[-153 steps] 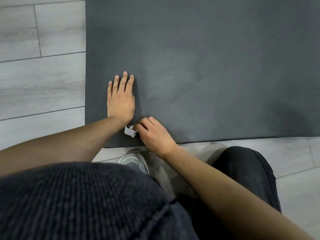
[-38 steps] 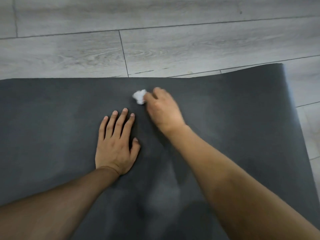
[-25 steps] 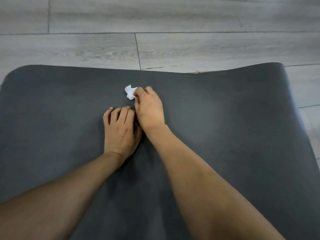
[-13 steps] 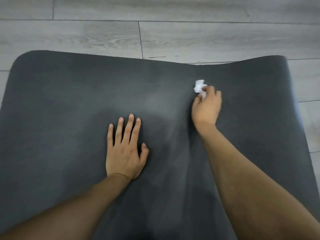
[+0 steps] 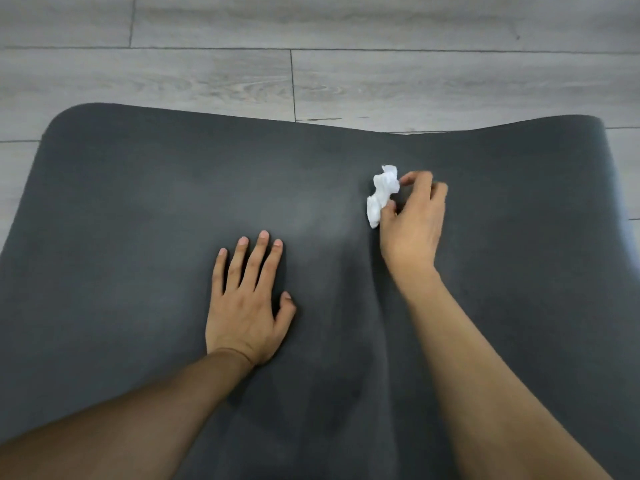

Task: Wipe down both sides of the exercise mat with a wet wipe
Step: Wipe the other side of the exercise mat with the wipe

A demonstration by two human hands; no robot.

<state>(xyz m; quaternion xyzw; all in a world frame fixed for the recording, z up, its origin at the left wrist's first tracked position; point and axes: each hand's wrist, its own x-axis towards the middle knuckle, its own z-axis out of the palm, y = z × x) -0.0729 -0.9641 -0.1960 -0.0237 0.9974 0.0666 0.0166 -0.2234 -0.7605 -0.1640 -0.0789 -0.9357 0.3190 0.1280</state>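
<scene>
One dark grey exercise mat (image 5: 138, 237) lies spread on a pale wood-plank floor (image 5: 381, 81); its far end, with rounded corners, crosses the upper part of the view, and its surface fills most of the picture down to the near edge. A crumpled white wet wipe (image 5: 382, 194) sits against the mat right of centre, a little short of the far end; the right hand (image 5: 412, 230) pinches it between thumb and curled fingers, the wipe sticking out on the hand's left. A paler, hazy patch shows on the mat just left of the wipe. The left hand (image 5: 247, 303) rests palm down near the middle of the mat, fingers straight and slightly spread, thumb out to the side, holding nothing; the two hands are near each other but not touching. Both bare forearms reach in from the bottom of the view, over the mat.
</scene>
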